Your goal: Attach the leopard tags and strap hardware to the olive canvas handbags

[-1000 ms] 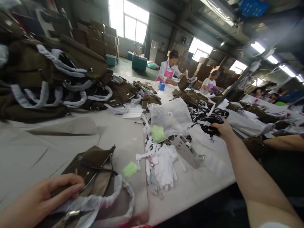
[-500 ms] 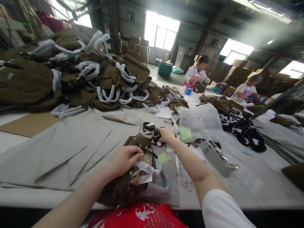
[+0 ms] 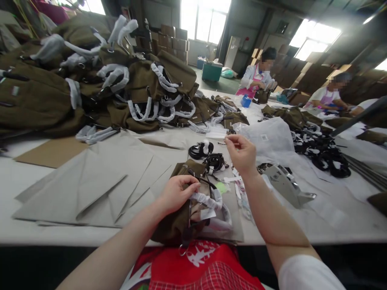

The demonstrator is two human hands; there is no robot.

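Observation:
A brown handbag (image 3: 172, 225) lies tilted at the table's front edge, its handles (image 3: 223, 217) wrapped in white film and its zipped opening facing right. My left hand (image 3: 181, 192) is closed on the upper edge of that opening, thumb against fingers. Beyond the bag, my right hand (image 3: 242, 155) is raised over the table with thumb and forefinger pinched together. A tiny dark thing shows at its fingertips, too small to name. Two coiled black straps lie just past the bag: one coil (image 3: 214, 162) beside its top, another coil (image 3: 200, 150) slightly farther off.
Brown bags (image 3: 36, 96) are heaped at the back left. Grey sheets (image 3: 90, 181) cover the left of the table. To the right are a clear plastic bag (image 3: 272, 135), a grey metal-like piece (image 3: 284, 187) and black strap coils (image 3: 329, 163). Two co-workers (image 3: 256, 78) stand farther back.
My right hand has let go of the coiled black strap, which now lies by the bag, and has moved away to the right. My left hand stays on the bag. The view has shifted.

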